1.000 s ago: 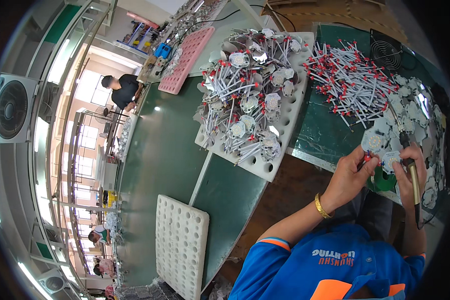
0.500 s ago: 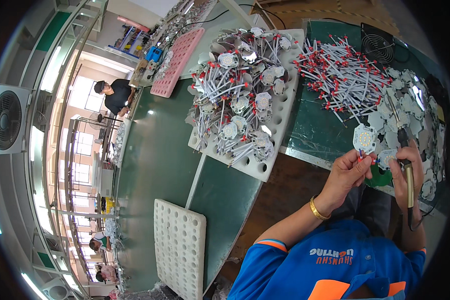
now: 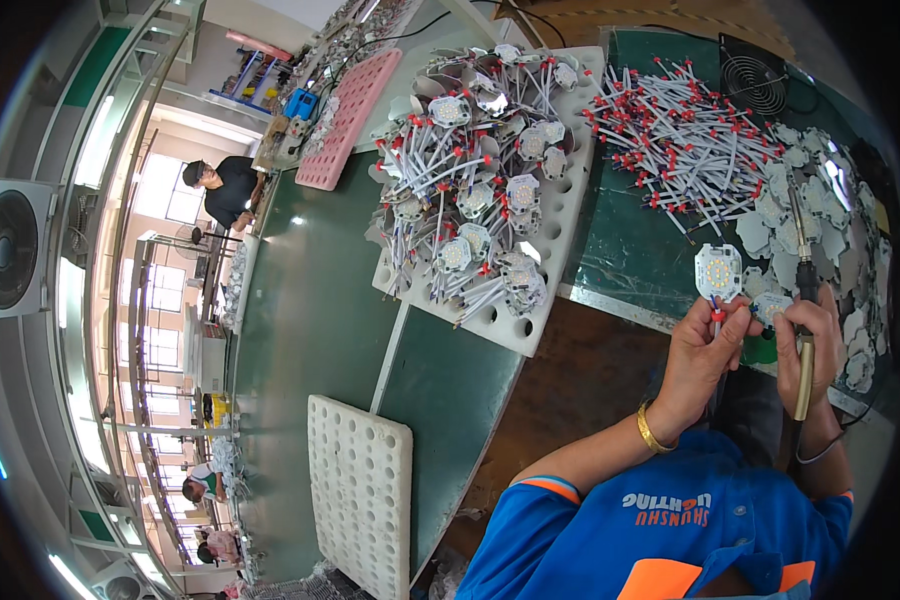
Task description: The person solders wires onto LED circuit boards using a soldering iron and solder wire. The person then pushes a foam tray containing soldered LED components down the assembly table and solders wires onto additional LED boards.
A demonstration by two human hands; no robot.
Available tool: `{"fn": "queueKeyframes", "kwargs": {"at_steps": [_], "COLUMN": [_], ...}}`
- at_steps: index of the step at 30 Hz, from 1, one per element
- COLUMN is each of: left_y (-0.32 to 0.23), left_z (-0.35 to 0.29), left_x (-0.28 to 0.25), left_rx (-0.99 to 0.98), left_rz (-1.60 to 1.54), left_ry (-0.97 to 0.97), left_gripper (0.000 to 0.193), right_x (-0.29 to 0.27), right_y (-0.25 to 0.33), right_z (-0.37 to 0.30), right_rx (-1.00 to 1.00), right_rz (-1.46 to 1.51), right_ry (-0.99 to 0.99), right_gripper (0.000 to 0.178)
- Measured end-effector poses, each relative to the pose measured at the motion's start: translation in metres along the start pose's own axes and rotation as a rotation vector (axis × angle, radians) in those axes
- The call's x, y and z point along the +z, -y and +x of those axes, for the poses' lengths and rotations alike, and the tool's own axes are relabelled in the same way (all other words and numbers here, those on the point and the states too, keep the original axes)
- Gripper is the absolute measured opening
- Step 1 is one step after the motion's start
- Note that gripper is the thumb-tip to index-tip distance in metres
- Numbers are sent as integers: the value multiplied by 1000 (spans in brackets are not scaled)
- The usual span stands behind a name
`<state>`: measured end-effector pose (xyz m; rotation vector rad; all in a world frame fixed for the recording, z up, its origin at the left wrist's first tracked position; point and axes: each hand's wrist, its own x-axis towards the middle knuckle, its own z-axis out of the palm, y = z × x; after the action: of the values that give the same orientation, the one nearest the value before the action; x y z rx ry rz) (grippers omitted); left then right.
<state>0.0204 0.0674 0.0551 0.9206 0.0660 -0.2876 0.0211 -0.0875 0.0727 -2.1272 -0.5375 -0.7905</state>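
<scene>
My left hand (image 3: 705, 345) is closed, pinching a short cable with a red fitting (image 3: 717, 314). Just above those fingertips a white octagonal LED board (image 3: 718, 271) stands up, its face of small yellow chips showing; it appears joined to the cable's wires. My right hand (image 3: 812, 338) is closed round a soldering iron (image 3: 806, 270), whose metal tip points away from me over a pile of boards. A second LED board (image 3: 770, 306) sits at the right hand's fingertips, between the two hands; the fingers partly hide how it is held.
Loose grey-white boards (image 3: 830, 235) spread over the bench at right. Left of them lies a heap of white cables with red fittings (image 3: 685, 150), near a black fan (image 3: 755, 85). A white foam tray (image 3: 510, 330) bears wired boards. Another foam tray (image 3: 360, 490) stands nearer. Co-workers sit far left.
The LED board above my left hand has shifted slightly left and turned more upright. My right hand has tilted the soldering iron a little, its handle end swinging left.
</scene>
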Motion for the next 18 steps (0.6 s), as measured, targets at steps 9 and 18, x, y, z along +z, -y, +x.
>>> {"fn": "queueKeyframes", "kwargs": {"at_steps": [9, 18], "left_y": [5, 7], "left_z": [2, 8], "left_x": [4, 3], "left_rx": [76, 272], "left_rz": [44, 114], "left_ry": [-26, -109], "left_gripper": [21, 19], "right_x": [4, 6], "right_y": [0, -12], "right_z": [-4, -17], "right_rx": [52, 60], "right_rz": [-6, 27], "right_ry": [-16, -49], "right_gripper": [17, 20]}}
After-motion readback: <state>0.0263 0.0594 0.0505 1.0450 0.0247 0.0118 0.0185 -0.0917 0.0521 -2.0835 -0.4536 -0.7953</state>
